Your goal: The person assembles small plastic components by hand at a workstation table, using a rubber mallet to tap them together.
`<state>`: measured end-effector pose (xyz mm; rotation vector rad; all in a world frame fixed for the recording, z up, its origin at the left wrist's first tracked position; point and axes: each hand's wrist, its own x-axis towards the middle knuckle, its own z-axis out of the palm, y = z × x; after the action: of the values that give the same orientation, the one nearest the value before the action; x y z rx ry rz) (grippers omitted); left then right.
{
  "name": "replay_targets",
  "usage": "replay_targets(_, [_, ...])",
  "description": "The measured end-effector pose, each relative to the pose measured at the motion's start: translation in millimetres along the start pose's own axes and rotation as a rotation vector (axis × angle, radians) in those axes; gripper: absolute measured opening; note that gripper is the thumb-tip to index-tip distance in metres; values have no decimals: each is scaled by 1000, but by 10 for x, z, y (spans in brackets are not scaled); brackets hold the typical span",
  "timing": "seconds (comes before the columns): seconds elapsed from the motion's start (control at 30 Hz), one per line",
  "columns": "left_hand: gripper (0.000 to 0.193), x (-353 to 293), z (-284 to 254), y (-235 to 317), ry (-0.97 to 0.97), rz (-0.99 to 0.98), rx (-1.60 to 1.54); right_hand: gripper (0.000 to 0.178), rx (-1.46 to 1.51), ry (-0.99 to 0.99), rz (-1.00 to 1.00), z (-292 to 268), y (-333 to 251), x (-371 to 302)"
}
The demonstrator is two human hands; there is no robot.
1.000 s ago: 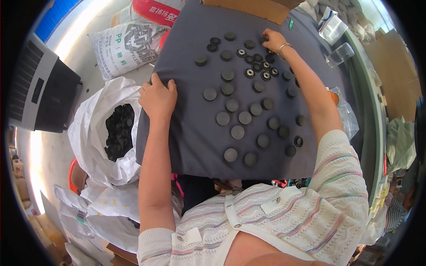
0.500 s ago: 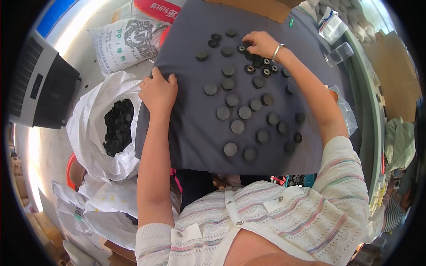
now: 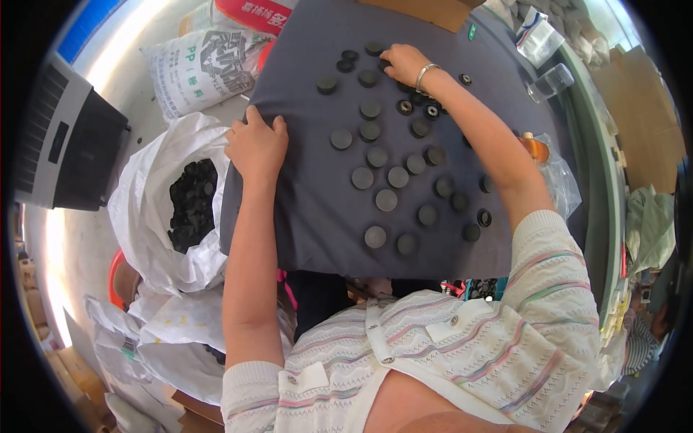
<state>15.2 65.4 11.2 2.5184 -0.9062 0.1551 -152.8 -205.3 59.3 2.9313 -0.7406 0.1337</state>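
Note:
Black round caps [image 3: 386, 200] are scattered over the dark grey cloth-covered table [image 3: 310, 224]. Most lie with a flat, plain face up; a few, such as one upturned cap [image 3: 431, 112], show a ringed underside with a pale centre. My right hand [image 3: 406, 63], with a bangle at the wrist, is at the far part of the spread, fingertips closed on a black cap [image 3: 384, 65] that they partly cover. More caps are hidden beneath that hand and forearm. My left hand [image 3: 256, 146] rests on the table's left edge, fingers apart, holding nothing.
Left of the table stands an open white sack [image 3: 137, 187] full of black pieces. A cardboard box [image 3: 426, 16] sits at the far edge. To the right are a clear plastic cup [image 3: 551, 84], an amber bottle [image 3: 533, 148] and a clear plastic bag [image 3: 561, 184].
My right hand has shifted left and slightly away from me, to another cap. Its forearm moved left too, baring the amber bottle. The left hand stays at the table edge.

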Motion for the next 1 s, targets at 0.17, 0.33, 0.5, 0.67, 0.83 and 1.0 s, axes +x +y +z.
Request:
replay_targets(0.17, [52,-4,-36,3,-30,-21,38,28,38,-98,148,-238,-86,-264])
replay_targets(0.33, [52,4,-5,17,-5,-8,16,31,21,-190,129,-102,-70,-364])
replay_targets(0.5, [54,4,-4,-22,-17,-16,14,34,51,-137,57,-49,-22,-404])
replay_targets(0.67, [52,3,-9,-4,-25,-15,6,31,566,121,95,51,-57,-435])
replay_targets(0.83, [53,0,-35,-11,-38,-24,15,31,411,17,102,-64,-83,-488])
replay_targets(1.0, [53,4,-15,-4,-19,-16,7,37,158,-128,39,-78,5,-439])
